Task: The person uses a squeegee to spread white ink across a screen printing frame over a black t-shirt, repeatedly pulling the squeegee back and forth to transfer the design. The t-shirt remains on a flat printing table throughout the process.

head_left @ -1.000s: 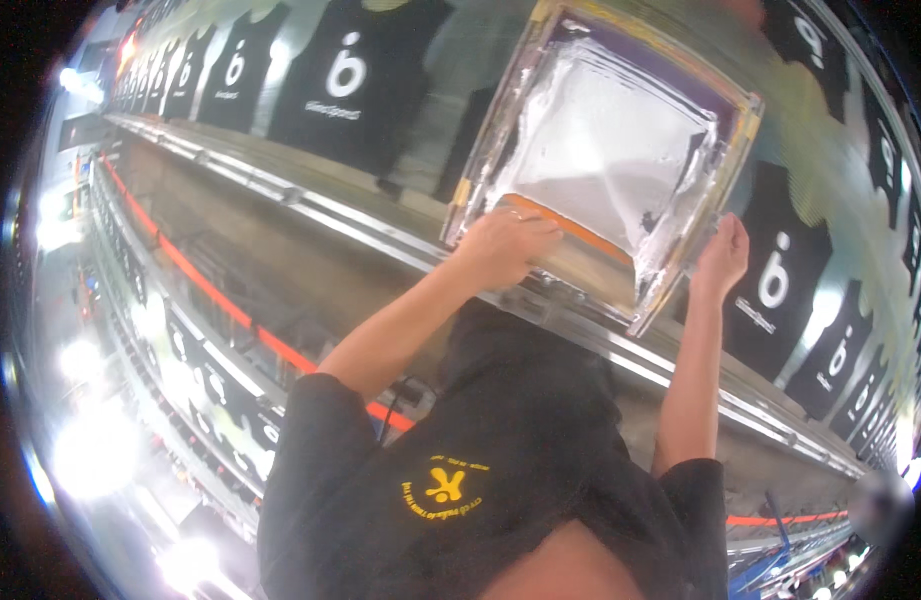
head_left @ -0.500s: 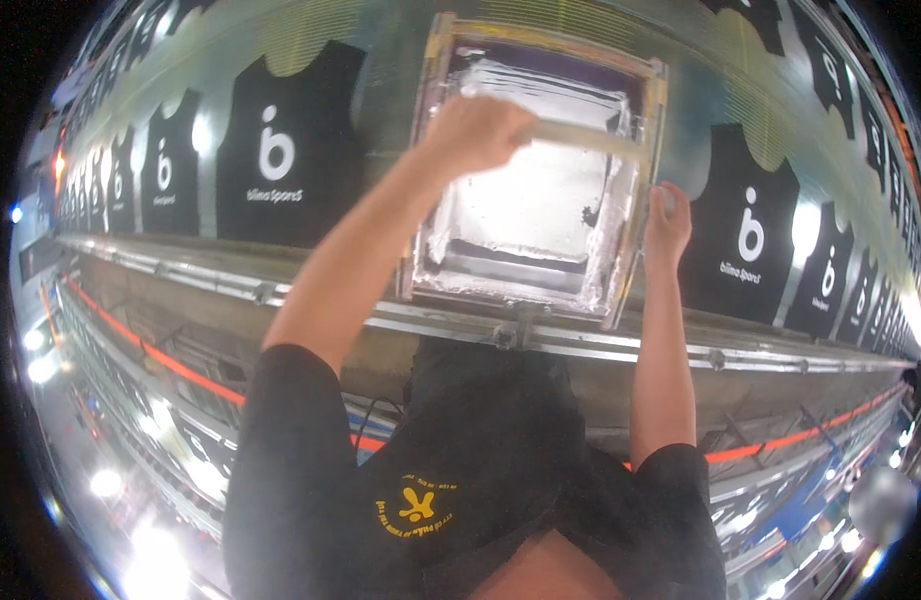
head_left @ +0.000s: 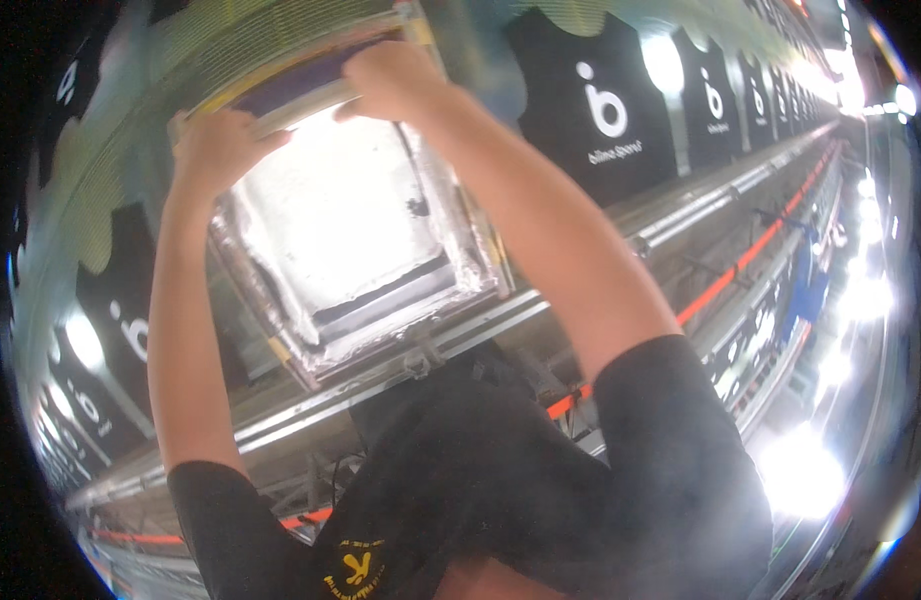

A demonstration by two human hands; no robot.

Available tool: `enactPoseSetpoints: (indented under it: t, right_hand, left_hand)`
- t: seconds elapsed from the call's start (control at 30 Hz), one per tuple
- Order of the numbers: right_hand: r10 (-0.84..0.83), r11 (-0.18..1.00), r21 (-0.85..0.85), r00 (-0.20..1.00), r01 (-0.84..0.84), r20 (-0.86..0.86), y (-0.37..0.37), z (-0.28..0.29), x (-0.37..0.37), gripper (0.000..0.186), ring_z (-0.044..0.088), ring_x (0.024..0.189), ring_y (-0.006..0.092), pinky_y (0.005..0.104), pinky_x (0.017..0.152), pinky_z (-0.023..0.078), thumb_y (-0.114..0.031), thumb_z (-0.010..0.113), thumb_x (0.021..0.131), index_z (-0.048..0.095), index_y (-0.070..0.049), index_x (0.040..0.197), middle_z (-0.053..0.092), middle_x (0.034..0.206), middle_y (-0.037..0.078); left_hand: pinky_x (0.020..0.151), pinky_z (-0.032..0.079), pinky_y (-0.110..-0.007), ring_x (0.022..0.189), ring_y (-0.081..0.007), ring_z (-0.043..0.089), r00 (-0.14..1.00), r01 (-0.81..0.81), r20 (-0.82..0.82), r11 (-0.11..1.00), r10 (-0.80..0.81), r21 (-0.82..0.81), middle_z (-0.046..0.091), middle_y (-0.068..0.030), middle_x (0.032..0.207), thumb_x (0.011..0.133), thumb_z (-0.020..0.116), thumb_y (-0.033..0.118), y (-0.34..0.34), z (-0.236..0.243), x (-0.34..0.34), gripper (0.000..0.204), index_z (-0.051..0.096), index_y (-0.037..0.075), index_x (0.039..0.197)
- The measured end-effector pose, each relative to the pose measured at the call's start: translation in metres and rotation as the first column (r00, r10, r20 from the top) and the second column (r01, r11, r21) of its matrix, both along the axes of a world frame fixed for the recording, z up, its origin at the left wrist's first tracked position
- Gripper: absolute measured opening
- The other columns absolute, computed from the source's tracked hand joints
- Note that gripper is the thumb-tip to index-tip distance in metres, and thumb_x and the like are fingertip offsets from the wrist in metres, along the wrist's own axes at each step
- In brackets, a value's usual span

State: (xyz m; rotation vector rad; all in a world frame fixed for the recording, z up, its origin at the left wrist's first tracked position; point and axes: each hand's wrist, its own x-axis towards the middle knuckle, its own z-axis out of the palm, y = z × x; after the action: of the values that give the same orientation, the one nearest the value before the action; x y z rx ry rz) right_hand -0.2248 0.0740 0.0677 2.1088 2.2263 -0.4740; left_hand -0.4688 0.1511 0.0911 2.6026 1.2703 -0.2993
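Observation:
A screen-printing frame [head_left: 267, 318] lies tilted in view on the long work table, its mesh spread with white ink [head_left: 345, 215]. Across the frame's far end runs a pale squeegee [head_left: 302, 110]. My left hand [head_left: 218, 152] is closed around the squeegee's left end, near the frame's far left corner. Toward the other end, my right hand [head_left: 392, 84] grips the same squeegee, fingers curled over its top. Part of the squeegee is hidden under both hands. Dark purple shows on the screen just beyond it.
Black sleeveless shirt pieces [head_left: 600, 95] with white prints lie in a row along the table on both sides of the frame. A metal rail [head_left: 695, 215] follows the table's near edge, with an orange bar [head_left: 725, 285] lower down. Bright lamps [head_left: 802, 472] glare at right.
My right hand has left the frame's right side and now grips the squeegee. My left hand has shifted to its left end. The squeegee sits farther up the screen; the view has turned.

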Motion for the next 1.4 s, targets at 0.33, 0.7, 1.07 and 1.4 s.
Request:
enactPoseSetpoints:
  t: [0.33,0.7,1.07,1.4]
  right_hand:
    - [-0.089,0.996,0.011,0.98,0.092,-0.176,-0.154,-0.011,-0.028,0.031,0.077,0.099,0.0311,0.0457,0.085,0.061,-0.041,0.081,0.092,0.083,-0.011,0.096,0.08,0.098,0.008]
    - [0.012,0.945,0.31,0.938,0.103,-0.348,-0.313,-0.018,-0.077,0.011,0.073,0.091,0.0295,0.0426,0.082,0.058,-0.02,0.074,0.089,0.074,-0.009,0.087,0.072,0.088,0.007]
    - [-0.084,0.996,0.006,0.969,0.087,-0.231,-0.092,0.054,-0.022,0.026,0.077,0.093,0.0321,0.0476,0.082,0.058,-0.039,0.081,0.093,0.081,-0.013,0.094,0.077,0.087,0.009]
    - [-0.154,0.988,-0.041,0.978,0.149,-0.139,-0.039,0.001,-0.011,0.03,0.079,0.101,0.0323,0.0454,0.088,0.06,-0.04,0.085,0.087,0.085,-0.012,0.098,0.082,0.096,0.01]
  left_hand:
    - [0.087,0.059,-0.048,0.095,-0.0373,0.077,0.991,-0.124,-0.063,0.981,0.116,-0.15,0.08,-0.0161,0.095,0.083,0.083,0.062,-0.14,0.02,-0.018,0.055,0.085,0.011,0.106]
    - [0.095,0.058,-0.048,0.108,-0.0366,0.074,0.993,-0.119,-0.003,0.973,0.121,-0.197,0.08,-0.0145,0.113,0.081,0.09,0.04,-0.29,0.042,-0.07,0.057,0.079,0.006,0.126]
    - [0.068,0.055,-0.051,0.074,-0.0355,0.076,0.996,-0.09,0.003,0.974,0.093,-0.209,0.072,-0.0193,0.075,0.096,0.078,0.058,-0.083,0.084,-0.019,0.052,0.083,0.007,0.105]
    - [0.076,0.056,-0.047,0.079,-0.0319,0.075,0.997,-0.075,-0.043,0.987,0.069,-0.142,0.077,-0.0137,0.081,0.09,0.08,0.059,-0.024,0.027,0.006,0.055,0.082,0.004,0.099]
